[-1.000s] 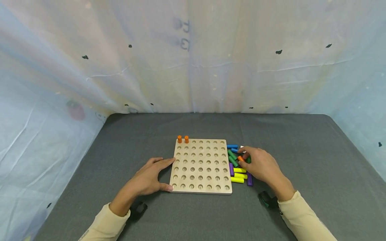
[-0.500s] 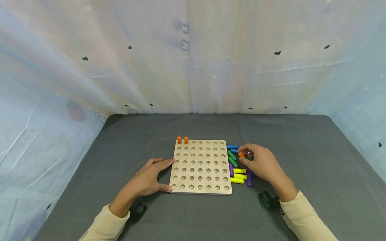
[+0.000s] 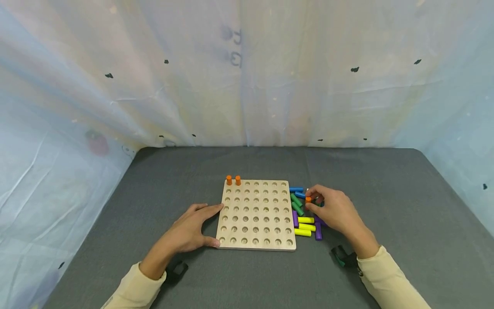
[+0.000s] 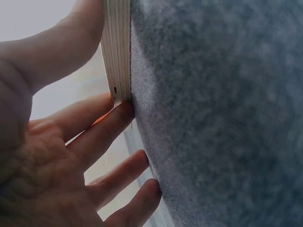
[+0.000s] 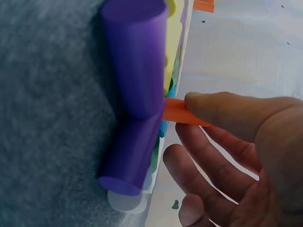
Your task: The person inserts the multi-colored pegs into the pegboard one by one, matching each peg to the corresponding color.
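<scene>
A square wooden pegboard (image 3: 251, 247) with rows of round holes lies on the grey table. Two orange pegs (image 3: 238, 180) stand upright in its far left corner. My left hand (image 3: 191, 229) touches the board's left side, fingers extended, thumb at the near corner. Between thumb and fingers, my right hand (image 3: 335, 210) pinches another orange peg (image 3: 308, 200), now held upright over the loose pegs. In the right wrist view this orange peg (image 5: 177, 111) shows past two purple pegs (image 5: 137, 61). The left wrist view shows the board's layered edge (image 4: 118, 47) against the fingertips.
Loose pegs lie along the board's right side: blue (image 3: 296, 189), green (image 3: 297, 208), yellow (image 3: 306, 227) and purple (image 3: 318, 231). A pale peg is partly hidden near my right fingers. A printed curtain (image 3: 270, 107) hangs behind the table.
My right hand has lifted the orange peg slightly off the pile and turned it from slanted to upright. The left hand has stayed at the board's edge.
</scene>
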`<state>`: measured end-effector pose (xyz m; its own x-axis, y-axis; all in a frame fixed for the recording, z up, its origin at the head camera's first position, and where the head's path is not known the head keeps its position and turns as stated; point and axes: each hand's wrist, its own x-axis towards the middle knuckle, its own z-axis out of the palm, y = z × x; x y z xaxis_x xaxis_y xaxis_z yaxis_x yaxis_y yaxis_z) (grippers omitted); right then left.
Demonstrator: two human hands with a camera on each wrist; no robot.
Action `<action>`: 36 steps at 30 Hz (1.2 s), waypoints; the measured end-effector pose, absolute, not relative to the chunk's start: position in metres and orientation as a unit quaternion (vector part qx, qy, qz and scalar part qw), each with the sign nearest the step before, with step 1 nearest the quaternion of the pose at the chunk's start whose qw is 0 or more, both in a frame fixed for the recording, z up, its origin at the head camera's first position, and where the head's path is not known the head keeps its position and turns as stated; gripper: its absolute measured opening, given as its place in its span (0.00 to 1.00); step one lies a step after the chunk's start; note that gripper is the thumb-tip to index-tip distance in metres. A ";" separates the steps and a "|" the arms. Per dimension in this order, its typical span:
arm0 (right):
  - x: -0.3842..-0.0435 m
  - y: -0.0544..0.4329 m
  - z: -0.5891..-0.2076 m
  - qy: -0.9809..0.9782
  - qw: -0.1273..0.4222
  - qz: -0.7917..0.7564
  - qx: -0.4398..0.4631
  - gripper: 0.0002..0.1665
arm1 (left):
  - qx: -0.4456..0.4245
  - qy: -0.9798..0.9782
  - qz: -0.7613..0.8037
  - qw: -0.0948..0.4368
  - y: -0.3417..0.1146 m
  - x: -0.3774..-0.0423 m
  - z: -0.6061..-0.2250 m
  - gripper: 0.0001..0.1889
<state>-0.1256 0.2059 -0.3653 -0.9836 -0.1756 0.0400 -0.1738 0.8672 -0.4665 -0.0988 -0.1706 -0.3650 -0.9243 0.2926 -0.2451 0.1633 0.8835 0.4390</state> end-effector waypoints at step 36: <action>-0.193 0.120 -0.340 0.937 0.017 -0.288 -0.199 0.14 | 0.120 0.962 0.202 0.140 -0.172 -0.099 -0.369 0.53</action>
<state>-0.1929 0.1200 -0.3398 -0.9204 -0.3824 0.0820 -0.3625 0.7553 -0.5460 -0.0995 -0.1724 -0.3690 -0.9319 0.2876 -0.2208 0.1748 0.8899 0.4214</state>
